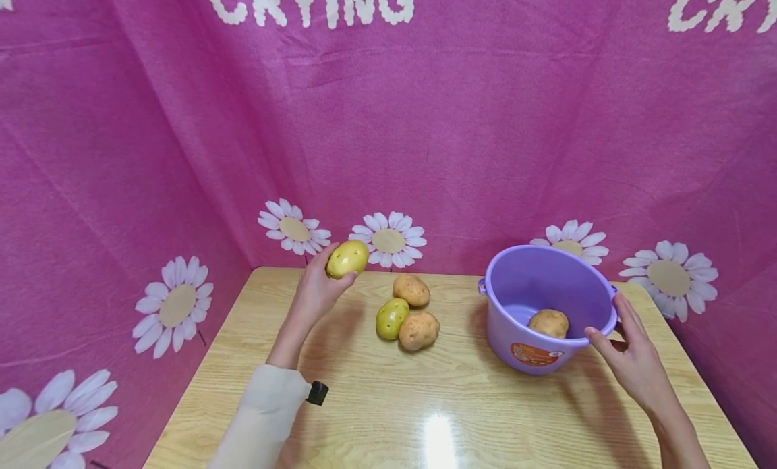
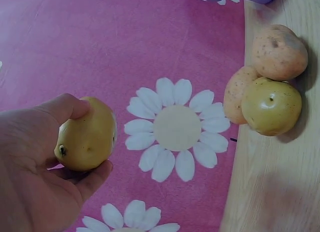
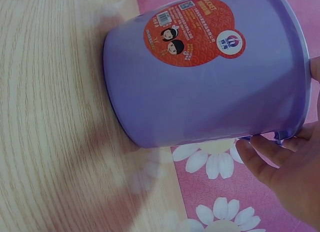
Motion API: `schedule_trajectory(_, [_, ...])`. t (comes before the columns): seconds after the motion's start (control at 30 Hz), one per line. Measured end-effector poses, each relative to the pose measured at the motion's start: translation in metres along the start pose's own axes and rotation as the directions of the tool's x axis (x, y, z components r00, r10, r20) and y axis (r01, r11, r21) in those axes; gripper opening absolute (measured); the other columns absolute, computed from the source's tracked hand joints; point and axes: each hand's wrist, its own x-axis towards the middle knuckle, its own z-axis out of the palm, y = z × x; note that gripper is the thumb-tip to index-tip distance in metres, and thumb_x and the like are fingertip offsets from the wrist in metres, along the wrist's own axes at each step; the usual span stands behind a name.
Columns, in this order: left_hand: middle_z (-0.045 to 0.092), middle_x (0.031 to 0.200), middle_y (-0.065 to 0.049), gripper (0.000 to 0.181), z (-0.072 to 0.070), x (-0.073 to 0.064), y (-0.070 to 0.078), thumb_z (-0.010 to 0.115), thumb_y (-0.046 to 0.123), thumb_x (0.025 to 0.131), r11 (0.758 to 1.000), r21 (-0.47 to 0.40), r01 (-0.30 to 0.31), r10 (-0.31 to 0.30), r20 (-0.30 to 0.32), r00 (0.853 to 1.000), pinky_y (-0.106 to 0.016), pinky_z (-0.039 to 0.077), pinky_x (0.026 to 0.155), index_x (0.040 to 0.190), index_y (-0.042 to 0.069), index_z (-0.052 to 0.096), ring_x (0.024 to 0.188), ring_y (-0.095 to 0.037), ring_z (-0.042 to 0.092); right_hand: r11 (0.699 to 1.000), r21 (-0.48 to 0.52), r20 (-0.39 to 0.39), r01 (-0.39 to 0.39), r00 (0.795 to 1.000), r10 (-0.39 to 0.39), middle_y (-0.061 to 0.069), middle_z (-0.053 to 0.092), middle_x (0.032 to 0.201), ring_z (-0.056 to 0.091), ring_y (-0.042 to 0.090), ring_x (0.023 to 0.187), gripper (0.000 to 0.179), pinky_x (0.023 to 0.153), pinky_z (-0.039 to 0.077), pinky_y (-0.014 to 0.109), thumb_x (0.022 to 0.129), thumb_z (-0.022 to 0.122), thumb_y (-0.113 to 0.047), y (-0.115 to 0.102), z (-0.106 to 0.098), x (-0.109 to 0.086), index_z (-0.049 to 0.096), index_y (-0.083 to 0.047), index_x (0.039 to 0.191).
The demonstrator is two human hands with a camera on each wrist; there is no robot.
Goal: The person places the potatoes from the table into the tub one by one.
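Note:
My left hand (image 1: 317, 287) holds a glossy yellow-green potato (image 1: 349, 259) up off the table, thumb on one side and fingers on the other. The left wrist view shows this held potato (image 2: 86, 134) with a dark spot at its end. My right hand (image 1: 634, 361) grips the rim of a purple bucket (image 1: 516, 341) at its right side, thumb over the edge and fingers outside by the handle lug. Inside the bucket lies a brown potato (image 1: 549, 323). Between the hands, another yellow-green potato (image 1: 392, 319) touches a front brown potato (image 1: 419, 331) and sits beside a rear brown potato (image 1: 411, 290).
The wooden table (image 1: 376, 408) carries everything, its back edge against a pink cloth (image 1: 449, 145) with white daisies and lettering. An orange label (image 3: 192, 35) is stuck on the bucket's front. A small black object (image 1: 318, 393) sits at the left cuff.

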Motion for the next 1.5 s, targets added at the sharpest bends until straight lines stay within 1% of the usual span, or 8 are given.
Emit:
schedule_trajectory(0.37, [0.054, 0.125, -0.013, 0.066, -0.002, 0.000, 0.001, 0.073, 0.025, 0.080, 1.000, -0.016, 0.008, -0.008, 0.021, 1.000, -0.044, 0.043, 0.088, 0.136, 0.005, 0.044, 0.104, -0.026, 0.053, 1.000, -0.001, 0.006, -0.002, 1.000, 0.002, 0.010, 0.011, 0.154, 0.037, -0.002, 0.117, 0.078, 0.076, 0.037, 0.003, 0.089, 0.062, -0.013, 0.002, 0.000, 0.000, 0.013, -0.013, 0.150])
schedule_trajectory(0.47, [0.054, 0.124, -0.013, 0.066, -0.002, 0.000, 0.002, 0.073, 0.025, 0.080, 1.000, -0.016, 0.007, -0.007, 0.021, 1.000, -0.043, 0.043, 0.088, 0.136, 0.006, 0.044, 0.103, -0.026, 0.053, 1.000, -0.001, 0.006, -0.003, 1.000, 0.003, 0.007, 0.012, 0.154, 0.038, -0.001, 0.117, 0.079, 0.076, 0.037, 0.003, 0.089, 0.063, -0.014, 0.001, 0.000, 0.000, 0.013, -0.015, 0.150])
schedule_trajectory(0.57, [0.055, 0.124, -0.012, 0.065, -0.002, -0.001, 0.003, 0.073, 0.025, 0.080, 1.000, -0.015, 0.008, -0.008, 0.022, 1.000, -0.043, 0.043, 0.088, 0.136, 0.008, 0.044, 0.103, -0.025, 0.053, 1.000, -0.003, 0.006, -0.009, 1.000, 0.009, 0.005, 0.012, 0.154, 0.038, 0.004, 0.119, 0.080, 0.076, 0.037, 0.002, 0.089, 0.063, -0.015, 0.000, 0.000, 0.000, 0.013, -0.017, 0.150])
schedule_trajectory(0.67, [0.055, 0.124, -0.012, 0.064, -0.001, -0.001, 0.003, 0.073, 0.025, 0.081, 1.000, -0.022, 0.002, -0.002, 0.025, 1.000, -0.043, 0.043, 0.088, 0.136, 0.008, 0.044, 0.103, -0.025, 0.053, 1.000, -0.007, 0.005, -0.008, 1.000, 0.008, 0.005, 0.012, 0.154, 0.039, 0.006, 0.119, 0.079, 0.076, 0.037, 0.003, 0.089, 0.063, -0.015, 0.000, 0.000, 0.000, 0.013, -0.017, 0.150])
schedule_trajectory(0.77, [0.054, 0.124, -0.011, 0.064, 0.001, 0.000, 0.004, 0.073, 0.025, 0.080, 1.000, -0.021, -0.009, 0.009, 0.020, 1.000, -0.043, 0.042, 0.089, 0.136, 0.010, 0.045, 0.105, -0.024, 0.053, 1.000, -0.008, 0.004, -0.002, 1.000, 0.002, 0.008, 0.012, 0.154, 0.039, 0.003, 0.118, 0.078, 0.075, 0.038, 0.003, 0.089, 0.063, -0.014, 0.000, -0.001, 0.000, 0.014, -0.015, 0.150])
schedule_trajectory(1.07, [0.055, 0.122, -0.011, 0.064, 0.013, 0.001, 0.011, 0.074, 0.027, 0.079, 0.999, -0.028, -0.035, 0.036, 0.030, 0.999, -0.043, 0.044, 0.086, 0.135, 0.010, 0.046, 0.103, -0.024, 0.053, 1.000, -0.004, 0.002, 0.009, 1.000, -0.009, 0.012, 0.014, 0.153, 0.039, -0.003, 0.115, 0.077, 0.075, 0.038, 0.004, 0.089, 0.062, -0.012, 0.000, -0.001, 0.001, 0.015, -0.010, 0.149])
schedule_trajectory(1.37, [0.055, 0.123, -0.011, 0.068, 0.029, 0.001, 0.028, 0.074, 0.030, 0.079, 0.998, -0.045, -0.033, 0.035, 0.052, 0.998, -0.042, 0.044, 0.087, 0.137, 0.010, 0.045, 0.104, -0.025, 0.053, 1.000, 0.002, -0.005, 0.007, 1.000, -0.007, 0.013, 0.016, 0.152, 0.038, -0.006, 0.112, 0.077, 0.074, 0.038, 0.003, 0.089, 0.063, -0.011, -0.001, 0.000, 0.001, 0.015, -0.010, 0.149])
schedule_trajectory(1.5, [0.054, 0.126, -0.010, 0.068, 0.038, 0.003, 0.035, 0.075, 0.027, 0.078, 0.997, -0.053, -0.060, 0.062, 0.048, 0.997, -0.039, 0.045, 0.087, 0.136, 0.007, 0.046, 0.104, -0.023, 0.054, 1.000, 0.004, -0.006, 0.011, 1.000, -0.011, 0.013, 0.016, 0.152, 0.038, -0.009, 0.110, 0.077, 0.074, 0.038, 0.003, 0.089, 0.063, -0.011, -0.001, 0.000, 0.001, 0.016, -0.010, 0.149])
